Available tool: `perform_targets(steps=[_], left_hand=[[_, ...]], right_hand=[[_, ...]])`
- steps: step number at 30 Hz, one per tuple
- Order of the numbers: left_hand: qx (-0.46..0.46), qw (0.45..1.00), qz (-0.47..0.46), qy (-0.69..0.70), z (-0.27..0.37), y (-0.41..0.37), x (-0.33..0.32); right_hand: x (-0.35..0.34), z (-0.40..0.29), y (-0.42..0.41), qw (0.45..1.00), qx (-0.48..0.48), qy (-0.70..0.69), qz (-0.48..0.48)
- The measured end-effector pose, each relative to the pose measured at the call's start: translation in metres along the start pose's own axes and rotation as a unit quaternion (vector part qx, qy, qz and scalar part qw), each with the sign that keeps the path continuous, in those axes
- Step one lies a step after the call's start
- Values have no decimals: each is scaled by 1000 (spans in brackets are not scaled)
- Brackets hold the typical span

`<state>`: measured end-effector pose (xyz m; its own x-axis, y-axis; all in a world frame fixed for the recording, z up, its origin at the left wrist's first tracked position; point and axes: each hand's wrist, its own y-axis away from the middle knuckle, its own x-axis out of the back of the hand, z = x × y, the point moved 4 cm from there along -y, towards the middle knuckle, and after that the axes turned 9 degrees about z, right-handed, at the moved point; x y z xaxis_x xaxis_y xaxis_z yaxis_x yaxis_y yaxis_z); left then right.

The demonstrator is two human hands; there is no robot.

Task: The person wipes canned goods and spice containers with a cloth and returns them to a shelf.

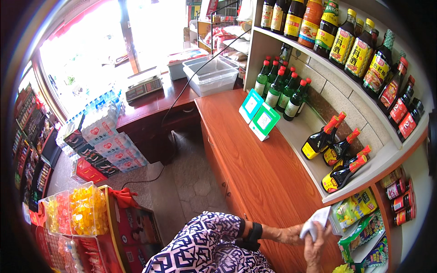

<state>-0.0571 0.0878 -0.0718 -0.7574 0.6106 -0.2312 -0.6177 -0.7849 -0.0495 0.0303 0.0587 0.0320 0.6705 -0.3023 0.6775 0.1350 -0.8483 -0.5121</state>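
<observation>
At the lower right, over the wooden counter [245,163], my two hands are close together. My left hand [294,235] reaches in from the left, a black band on its arm, and grips a white cloth or paper [309,229]. My right hand [315,239] closes on the same white item from the right. Beside it, a flat white card-like piece [321,215] stands out above my fingers; whether it is separate from the white item, I cannot tell. Green and yellow snack packets [356,211] lie just right of my hands.
Two code stands [265,121] are on the counter before shelves of sauce bottles [360,51]. A digital scale [143,85] and a clear plastic bin [211,75] rest on the dark desk. Stacked water packs [102,129] and a candy display [87,211] stand to the left.
</observation>
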Motion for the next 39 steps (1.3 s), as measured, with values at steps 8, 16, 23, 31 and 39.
perform_targets(steps=[8,16,23,31,39], left_hand=[[-36,993,26,-106,23,-4,17],[-195,843,201,-460,25,20,55],[-196,894,135,-379,25,1,87],[-108,970,95,-194,83,-7,71],[-33,995,32,88,96,-17,55]], right_hand=[[-29,6,-47,993,-79,-29,-80],[-64,39,-50,959,-174,5,-225],[-66,-26,-50,953,193,204,-117],[-30,-22,-59,982,155,107,26],[8,28,-74,809,-262,-472,233]])
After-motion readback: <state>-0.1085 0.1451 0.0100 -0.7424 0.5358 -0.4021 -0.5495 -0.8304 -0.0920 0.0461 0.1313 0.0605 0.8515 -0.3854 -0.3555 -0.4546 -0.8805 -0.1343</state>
